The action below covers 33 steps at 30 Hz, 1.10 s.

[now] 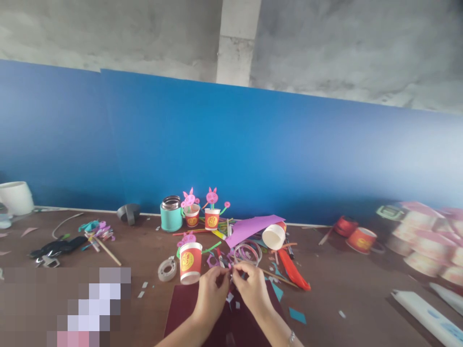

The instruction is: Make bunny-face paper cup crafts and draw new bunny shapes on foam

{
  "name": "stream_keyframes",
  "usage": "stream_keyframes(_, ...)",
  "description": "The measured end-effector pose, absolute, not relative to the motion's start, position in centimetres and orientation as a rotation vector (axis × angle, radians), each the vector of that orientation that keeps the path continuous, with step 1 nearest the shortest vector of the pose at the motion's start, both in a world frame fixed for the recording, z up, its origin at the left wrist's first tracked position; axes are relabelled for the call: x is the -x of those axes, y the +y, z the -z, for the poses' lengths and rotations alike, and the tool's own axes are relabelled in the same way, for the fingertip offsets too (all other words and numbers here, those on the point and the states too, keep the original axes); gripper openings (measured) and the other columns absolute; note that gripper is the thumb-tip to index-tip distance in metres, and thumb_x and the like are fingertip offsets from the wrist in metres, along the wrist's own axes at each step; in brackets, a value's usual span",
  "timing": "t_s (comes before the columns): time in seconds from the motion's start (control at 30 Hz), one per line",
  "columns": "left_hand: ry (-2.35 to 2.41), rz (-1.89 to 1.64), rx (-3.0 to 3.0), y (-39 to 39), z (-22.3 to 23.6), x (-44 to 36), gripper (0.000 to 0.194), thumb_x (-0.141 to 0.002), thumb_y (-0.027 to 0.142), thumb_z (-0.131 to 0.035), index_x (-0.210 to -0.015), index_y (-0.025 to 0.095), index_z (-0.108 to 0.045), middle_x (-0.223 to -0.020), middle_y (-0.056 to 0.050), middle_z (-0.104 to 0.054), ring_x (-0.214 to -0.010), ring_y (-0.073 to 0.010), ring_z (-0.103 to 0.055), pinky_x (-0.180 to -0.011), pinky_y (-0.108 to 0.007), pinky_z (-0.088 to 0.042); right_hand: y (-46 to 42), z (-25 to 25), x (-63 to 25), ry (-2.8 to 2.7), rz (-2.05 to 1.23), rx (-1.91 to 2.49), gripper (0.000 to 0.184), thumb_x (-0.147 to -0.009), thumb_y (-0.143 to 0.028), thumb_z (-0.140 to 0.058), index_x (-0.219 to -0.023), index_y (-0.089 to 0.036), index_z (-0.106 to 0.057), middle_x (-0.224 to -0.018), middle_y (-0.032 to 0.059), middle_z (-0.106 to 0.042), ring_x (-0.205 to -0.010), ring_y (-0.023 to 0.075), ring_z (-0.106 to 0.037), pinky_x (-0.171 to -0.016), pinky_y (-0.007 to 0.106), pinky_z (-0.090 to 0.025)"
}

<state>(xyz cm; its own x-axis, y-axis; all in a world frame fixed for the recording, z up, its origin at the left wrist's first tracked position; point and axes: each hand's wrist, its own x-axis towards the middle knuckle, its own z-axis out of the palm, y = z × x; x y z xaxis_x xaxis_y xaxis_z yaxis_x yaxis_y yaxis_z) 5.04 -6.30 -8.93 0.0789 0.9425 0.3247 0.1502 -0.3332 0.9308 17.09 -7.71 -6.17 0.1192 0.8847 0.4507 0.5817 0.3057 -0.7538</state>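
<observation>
My left hand (212, 290) and my right hand (252, 285) meet above a dark maroon board (181, 308), fingertips pinched together and almost touching. Between them shows something small and pinkish, too tiny to name. Just beyond my left hand stands a red and white paper cup (190, 262), a pink paper animal head (188, 238) showing behind its rim. Farther back, two more cups bear pink animal heads: one cup (192, 218) beside a teal jar, another cup (211, 220) to its right. White paper scraps (238, 305) lie on the board under my hands.
A tape roll (167, 269) lies left of the near cup. Behind my hands are a purple sheet (249, 230), a tipped cup (274, 236) and a red strip (294, 272). The teal jar (171, 214) stands at the back. Stacked cups (427, 236) fill the right.
</observation>
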Motion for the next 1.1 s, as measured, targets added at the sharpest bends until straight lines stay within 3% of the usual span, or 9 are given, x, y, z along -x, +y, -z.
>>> stream_keyframes(0.13,1.044,-1.315,-1.43,-6.5,8.1,-4.9,0.024,-0.078,0.037,-0.056,-0.07,0.016,-0.064,-0.053,-0.001,-0.061,-0.047,-0.0136,-0.054,-0.047,-0.022,-0.041,-7.4,6.5,-17.8,-1.485,-0.41,1.444,0.019,-0.079,-0.025,-0.05,-0.07,-0.018,-0.064,-0.065,0.0036,-0.067,-0.062,0.0184,-0.061,-0.059,0.025,-0.046)
stream_keyframes(0.27,0.985,-1.338,-1.262,-6.5,7.9,-4.9,0.035,-0.073,0.05,-0.061,-0.067,0.016,-0.059,-0.049,0.001,-0.057,-0.043,-0.0118,-0.05,-0.042,-0.021,-0.039,-7.2,7.0,-18.7,-1.603,-0.141,1.545,0.023,-0.082,-0.024,-0.047,-0.062,-0.019,-0.058,-0.059,0.0021,-0.06,-0.057,0.0169,-0.056,-0.057,0.025,-0.043)
stream_keyframes(0.37,0.976,-1.333,-1.172,-6.3,8.1,-4.9,0.039,-0.071,0.055,-0.062,-0.066,0.016,-0.056,-0.045,0.004,-0.051,-0.037,-0.0083,-0.041,-0.037,-0.019,-0.032,-7.5,6.6,-18.7,-1.681,0.007,1.467,0.006,-0.075,-0.016,-0.053,-0.077,-0.02,-0.058,-0.074,0.0043,-0.061,-0.073,0.0205,-0.059,-0.066,0.029,-0.045)
stream_keyframes(0.47,0.973,-1.326,-1.094,-6.2,8.2,-5.0,0.043,-0.067,0.058,-0.064,-0.064,0.016,-0.053,-0.043,0.008,-0.042,-0.035,-0.0054,-0.033,-0.034,-0.017,-0.025,-8.0,5.8,-18.0,-1.809,0.033,1.333,0.02,-0.074,-0.01,-0.053,-0.09,-0.021,-0.056,-0.09,0.0067,-0.06,-0.087,0.0226,-0.057,-0.078,0.034,-0.045)
stream_keyframes(0.6,0.934,-1.279,-0.993,-6.4,8.0,-5.0,0.046,-0.062,0.059,-0.067,-0.061,0.016,-0.05,-0.043,0.01,-0.037,-0.036,-0.0039,-0.027,-0.035,-0.016,-0.021,-8.4,5.3,-17.3,-1.917,0.03,1.253,0.013,-0.082,-0.013,-0.051,-0.085,-0.022,-0.059,-0.09,0.006,-0.062,-0.087,0.0226,-0.056,-0.079,0.037,-0.043)
stream_keyframes(0.77,0.858,-1.241,-0.921,-6.6,7.9,-5.1,0.043,-0.068,0.058,-0.062,-0.064,0.017,-0.048,-0.045,0.01,-0.034,-0.038,-0.0032,-0.025,-0.037,-0.016,-0.021,-7.8,6.1,-17.3,-1.592,-0.352,1.272,0.017,-0.085,-0.029,-0.052,-0.074,-0.019,-0.06,-0.073,0.0047,-0.064,-0.069,0.0191,-0.058,-0.066,0.03,-0.045)
stream_keyframes(0.9,0.851,-1.341,-1.085,-7.0,7.7,-5.0,0.033,-0.076,0.049,-0.059,-0.072,0.016,-0.053,-0.054,0.007,-0.042,-0.044,-0.0062,-0.037,-0.043,-0.018,-0.032,-7.0,6.6,-17.6,-1.262,-0.793,1.252,0.026,-0.075,-0.041,-0.063,-0.068,-0.016,-0.061,-0.061,0.0021,-0.061,-0.058,0.0167,-0.056,-0.054,0.025,-0.043)
stream_keyframes(1.1,1.142,-1.649,-1.517,-7.1,5.7,-2.8,0.019,-0.083,0.034,-0.051,-0.093,0.018,-0.055,-0.075,-0.002,-0.055,-0.063,-0.0145,-0.054,-0.057,-0.024,-0.045,-7.2,6.3,-17.8,-1.057,-0.993,1.198,0.024,-0.067,-0.037,-0.07,-0.065,-0.015,-0.06,-0.055,-0.0025,-0.054,-0.052,0.0102,-0.046,-0.052,0.021,-0.036)
